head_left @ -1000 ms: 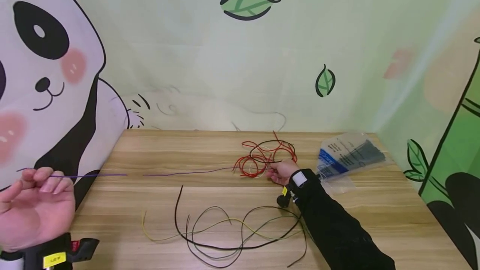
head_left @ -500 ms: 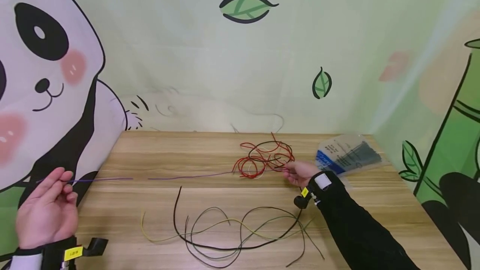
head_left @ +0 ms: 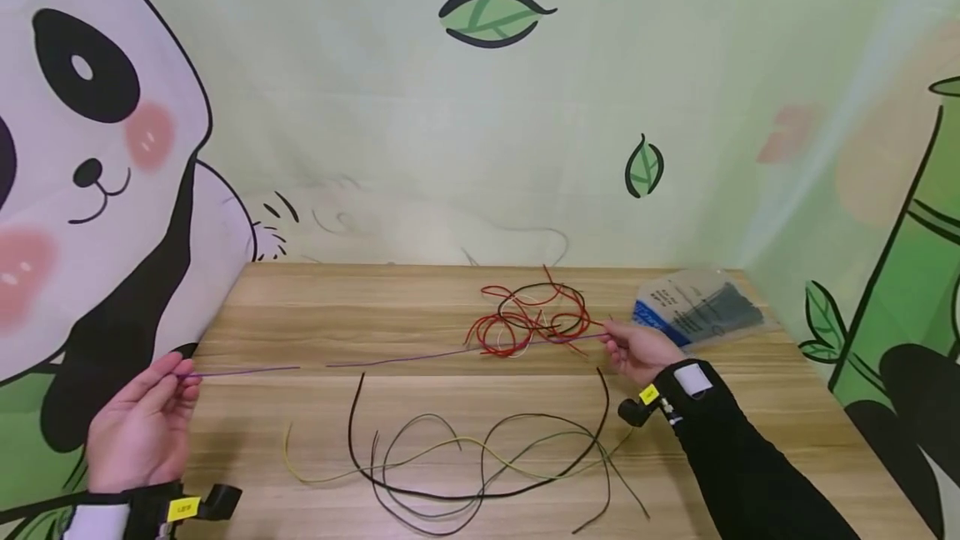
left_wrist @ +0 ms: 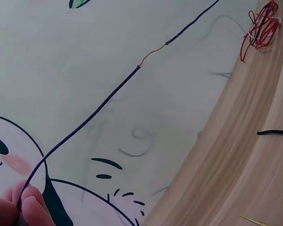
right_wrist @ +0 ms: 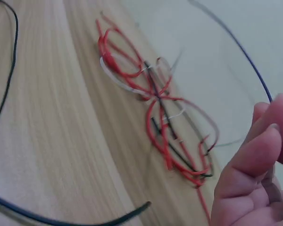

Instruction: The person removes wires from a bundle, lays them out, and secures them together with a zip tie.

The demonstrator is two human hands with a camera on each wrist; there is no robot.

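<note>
A thin purple wire (head_left: pixel 390 362) stretches between my two hands above the table. Partway along it, in the left wrist view, a short stretch of bare copper strand (left_wrist: pixel 153 52) shows where the purple covering is gone. My left hand (head_left: pixel 142 423) pinches one end between thumb and fingertips, past the table's left side. The other end is pinched by my right hand (head_left: pixel 641 352), just right of a tangle of red wire (head_left: pixel 491 348) with black and white pieces in it. In the right wrist view the wire (right_wrist: pixel 252 66) runs up from the fingertips.
Loose black wire (head_left: pixel 450 496), thinner dark wires and a yellow wire (head_left: pixel 300 479) lie in crossing curves at the front of the wooden table (head_left: pixel 337 298). Behind my right hand lies a clear plastic bag (head_left: pixel 701 302) with a blue band. A printed cloth hangs behind the table.
My right hand has moved right, off the red tangle, still pinching the purple wire. The left hand has come inward to the right, and the bare stretch has shifted right too.
</note>
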